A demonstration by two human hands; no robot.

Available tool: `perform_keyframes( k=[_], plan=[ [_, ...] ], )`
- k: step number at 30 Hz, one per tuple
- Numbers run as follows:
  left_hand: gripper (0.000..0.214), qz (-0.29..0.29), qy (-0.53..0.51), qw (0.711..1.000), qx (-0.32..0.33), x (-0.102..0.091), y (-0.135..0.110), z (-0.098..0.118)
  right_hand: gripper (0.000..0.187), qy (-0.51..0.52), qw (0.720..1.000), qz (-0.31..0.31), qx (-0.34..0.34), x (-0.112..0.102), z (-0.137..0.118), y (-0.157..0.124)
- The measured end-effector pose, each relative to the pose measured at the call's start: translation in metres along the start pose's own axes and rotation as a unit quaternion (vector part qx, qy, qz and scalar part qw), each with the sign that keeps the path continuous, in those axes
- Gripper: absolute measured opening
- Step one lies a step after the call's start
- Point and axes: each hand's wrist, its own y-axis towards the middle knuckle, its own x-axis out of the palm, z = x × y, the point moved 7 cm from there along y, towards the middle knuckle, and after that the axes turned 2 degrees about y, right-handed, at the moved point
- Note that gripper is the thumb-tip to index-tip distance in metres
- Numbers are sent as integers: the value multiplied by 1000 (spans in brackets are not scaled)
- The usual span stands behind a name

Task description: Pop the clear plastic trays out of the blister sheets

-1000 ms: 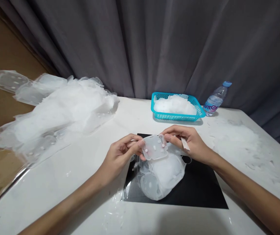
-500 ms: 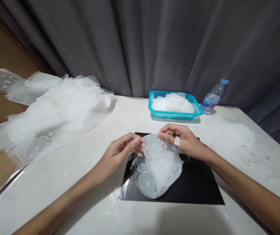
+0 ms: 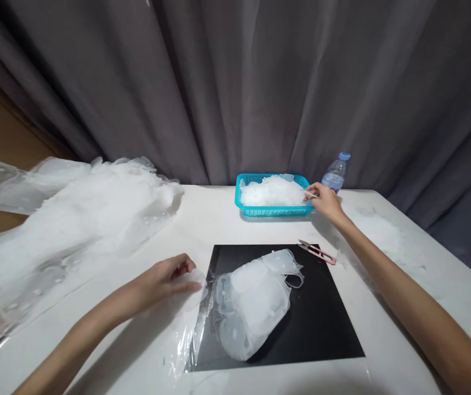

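My left hand (image 3: 168, 277) lies on the white table, left of the black mat (image 3: 326, 323). Its fingers are curled and its thumb presses a thin clear plastic piece (image 3: 196, 285). My right hand (image 3: 325, 201) is stretched out to the right corner of the turquoise basket (image 3: 274, 210). It pinches a small thin plastic strip (image 3: 311, 193) over the basket's rim. A heap of translucent studded plastic pieces (image 3: 252, 302) rests on the mat. Pink thread snips (image 3: 317, 251) lie at the mat's far right corner, with no hand on them.
The basket holds white plastic pieces. A water bottle (image 3: 335, 173) stands just behind my right hand. A big pile of translucent plastic sheets (image 3: 74, 219) covers the table's left side. White scraps (image 3: 379, 230) are strewn on the right. A grey curtain hangs behind.
Both hands have let go of the studded piece held over the heap. My right hand reached out to the basket and the snips now lie on the mat. My left hand dropped to the table.
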Motion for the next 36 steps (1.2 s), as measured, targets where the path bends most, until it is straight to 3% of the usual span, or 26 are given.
perform_keyframes(
  k=[2,4,6,8,9,11,14,17,21,29,31,33,36],
  plan=[
    [42,-9,-29,1000,-5,-2,1,4,12,-20,1000,3,8,-2,6,-3],
    [42,20,-60,998,8,-6,2,16,12,-32,999,19,5,-6,2,-9],
    [36,66,-127,989,31,-6,2,35,12,-31,999,31,-16,-9,-15,-20],
    [34,108,-229,966,42,3,1,54,18,-6,998,2,-56,-2,-41,-40],
    [35,133,-294,945,47,8,0,63,21,16,996,-36,-83,6,-58,-54],
    [36,190,-393,899,37,21,-4,74,29,104,967,-179,-149,30,-94,-92],
    [30,170,-432,885,36,44,-10,88,29,161,922,-296,-189,50,-134,-145],
    [24,169,-390,902,71,47,-19,93,22,192,899,-331,-213,53,-154,-173],
    [15,212,-311,918,122,40,-30,94,15,217,896,-328,-204,46,-157,-176],
    [5,300,-176,906,241,26,-47,116,10,198,893,-298,-272,41,-158,-176],
    [10,318,-144,898,266,23,-52,122,19,200,882,-293,-311,41,-163,-182],
    [14,328,-121,896,275,22,-55,125,29,220,869,-279,-343,40,-168,-188],
    [16,337,-103,895,273,21,-56,125,24,242,862,-245,-373,38,-173,-195]
  ],
)
